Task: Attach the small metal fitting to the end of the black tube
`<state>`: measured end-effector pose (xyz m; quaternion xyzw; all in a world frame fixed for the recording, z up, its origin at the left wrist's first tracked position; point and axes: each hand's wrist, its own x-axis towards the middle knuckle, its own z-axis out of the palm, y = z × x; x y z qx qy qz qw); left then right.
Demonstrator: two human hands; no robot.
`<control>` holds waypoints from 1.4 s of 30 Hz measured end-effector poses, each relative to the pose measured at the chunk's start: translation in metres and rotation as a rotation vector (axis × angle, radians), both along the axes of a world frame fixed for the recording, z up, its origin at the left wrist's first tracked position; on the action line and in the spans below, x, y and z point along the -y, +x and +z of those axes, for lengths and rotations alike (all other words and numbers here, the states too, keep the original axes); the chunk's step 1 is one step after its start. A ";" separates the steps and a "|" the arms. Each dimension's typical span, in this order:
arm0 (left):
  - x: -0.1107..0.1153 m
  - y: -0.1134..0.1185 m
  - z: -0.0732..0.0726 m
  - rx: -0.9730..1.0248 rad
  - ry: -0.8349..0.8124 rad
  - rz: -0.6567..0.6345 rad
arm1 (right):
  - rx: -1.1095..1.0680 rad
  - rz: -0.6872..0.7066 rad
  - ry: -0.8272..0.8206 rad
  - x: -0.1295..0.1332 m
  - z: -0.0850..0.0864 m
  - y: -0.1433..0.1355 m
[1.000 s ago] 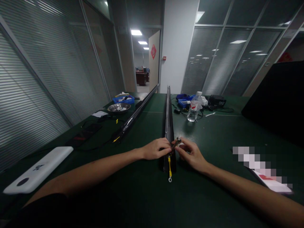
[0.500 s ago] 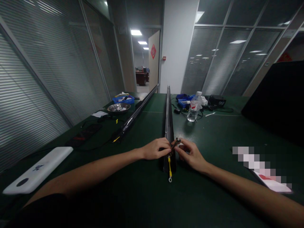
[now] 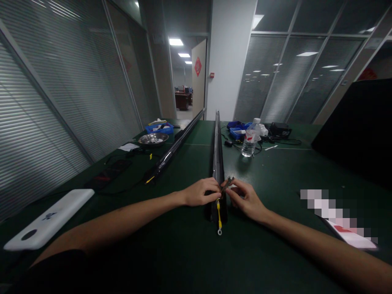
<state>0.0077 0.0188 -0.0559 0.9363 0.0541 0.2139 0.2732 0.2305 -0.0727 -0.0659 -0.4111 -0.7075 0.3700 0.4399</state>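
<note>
A long dark rail (image 3: 218, 163) runs away from me down the middle of the table. My left hand (image 3: 202, 192) grips its near end from the left, with bent fingers over the edge; the fingertips are partly hidden. From the right, my right hand (image 3: 245, 198) pinches a small open-end wrench (image 3: 229, 181) between thumb and fingers. The wrench's jaw points up and away, and its lower end lies at the rail beside my left fingers. Just below the hands, a yellow wire (image 3: 219, 214) with a ring terminal (image 3: 219, 232) hangs out of the rail's end.
A second dark rail (image 3: 174, 151) lies to the left. Beyond it are a metal bowl (image 3: 153, 139) and a blue tray (image 3: 159, 129). A water bottle (image 3: 250, 139) stands right, near blue bins (image 3: 238, 132) and cables. A white case (image 3: 50, 220) lies near left.
The wrench has turned a little in my right fingers, so its open jaw now shows more plainly. Both hands have stayed nearly in place.
</note>
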 end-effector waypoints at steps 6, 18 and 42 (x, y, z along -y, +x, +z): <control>0.001 0.000 0.000 0.008 -0.003 -0.001 | 0.000 0.006 -0.010 0.000 0.000 -0.001; -0.001 0.000 -0.001 -0.026 0.004 0.000 | 0.013 -0.021 -0.014 0.002 0.003 0.000; -0.001 0.002 0.001 -0.022 -0.020 -0.023 | -0.013 -0.004 0.023 0.002 0.002 0.001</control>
